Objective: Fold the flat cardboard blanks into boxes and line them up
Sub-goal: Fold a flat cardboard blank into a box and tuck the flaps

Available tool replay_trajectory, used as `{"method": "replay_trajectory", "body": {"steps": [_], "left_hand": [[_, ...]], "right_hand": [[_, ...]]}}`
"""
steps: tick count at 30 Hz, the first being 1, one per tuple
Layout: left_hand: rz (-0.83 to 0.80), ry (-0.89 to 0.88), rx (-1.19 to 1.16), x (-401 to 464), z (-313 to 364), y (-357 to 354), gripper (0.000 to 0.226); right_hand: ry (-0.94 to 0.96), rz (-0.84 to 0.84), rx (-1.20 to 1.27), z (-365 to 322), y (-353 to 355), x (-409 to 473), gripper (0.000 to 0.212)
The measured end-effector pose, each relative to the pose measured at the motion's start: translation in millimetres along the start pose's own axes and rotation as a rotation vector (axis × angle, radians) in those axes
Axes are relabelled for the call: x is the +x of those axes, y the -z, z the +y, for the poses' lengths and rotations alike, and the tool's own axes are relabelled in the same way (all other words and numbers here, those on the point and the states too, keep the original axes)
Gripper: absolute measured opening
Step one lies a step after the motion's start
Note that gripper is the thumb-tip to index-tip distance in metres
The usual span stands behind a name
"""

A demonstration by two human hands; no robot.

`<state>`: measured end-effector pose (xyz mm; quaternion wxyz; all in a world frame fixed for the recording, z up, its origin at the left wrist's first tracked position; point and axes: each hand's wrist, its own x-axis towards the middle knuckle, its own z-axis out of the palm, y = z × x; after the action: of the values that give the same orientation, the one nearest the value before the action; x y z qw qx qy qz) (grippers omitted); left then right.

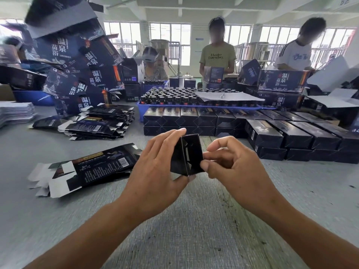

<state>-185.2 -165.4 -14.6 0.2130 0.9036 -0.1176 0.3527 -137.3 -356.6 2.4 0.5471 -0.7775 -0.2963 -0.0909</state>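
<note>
**Both hands on a half-folded box above the table**

I hold a small dark box [186, 155] in the air over the middle of the grey table [194, 220], its end facing me with the flaps partly tucked in. My left hand [155, 171] grips it from the left, fingers curled over the top edge and thumb under the bottom corner. My right hand [233, 164] pinches the box's right edge between thumb and forefinger.

Just left of my left hand, a few flat blanks [83, 167] lie on the table, printed side up, white flaps pointing toward the left edge. Farther back on the left sits a taller heap of blanks [101, 123].

Behind the box, finished boxes [252, 131] stand stacked in rows, running toward the right edge. Beyond them a blue tray [140, 106] holds many dark bottles [171, 96]. Large printed cartons [77, 65] pile up at the far left corner.

Three people [217, 55] work at the far side.
</note>
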Motion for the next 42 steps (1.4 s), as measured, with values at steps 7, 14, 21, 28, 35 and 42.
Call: {"method": "replay_trajectory", "body": {"steps": [7, 14, 21, 28, 35, 42], "left_hand": [[0.046, 0.046, -0.061, 3, 1, 5, 0.088], [0.115, 0.059, -0.181, 6, -1, 10, 0.075], [0.129, 0.043, -0.120, 6, 0, 9, 0.080], [0.098, -0.171, 0.174, 4, 6, -1, 0.061], [0.009, -0.303, 0.421, 1, 15, -10, 0.063], [-0.051, -0.164, 0.426, 0, 12, -8, 0.087]], "right_hand": [[0.076, -0.020, -0.011, -4, -3, -6, 0.018], [0.134, -0.026, -0.025, -8, -2, -8, 0.014], [0.220, 0.003, -0.118, -10, -4, -9, 0.015], [0.065, 0.020, -0.226, -9, -14, -10, 0.025], [-0.128, 0.066, -0.302, -4, -19, -9, 0.048], [-0.148, 0.022, -0.121, 0, -16, -6, 0.032]]}}
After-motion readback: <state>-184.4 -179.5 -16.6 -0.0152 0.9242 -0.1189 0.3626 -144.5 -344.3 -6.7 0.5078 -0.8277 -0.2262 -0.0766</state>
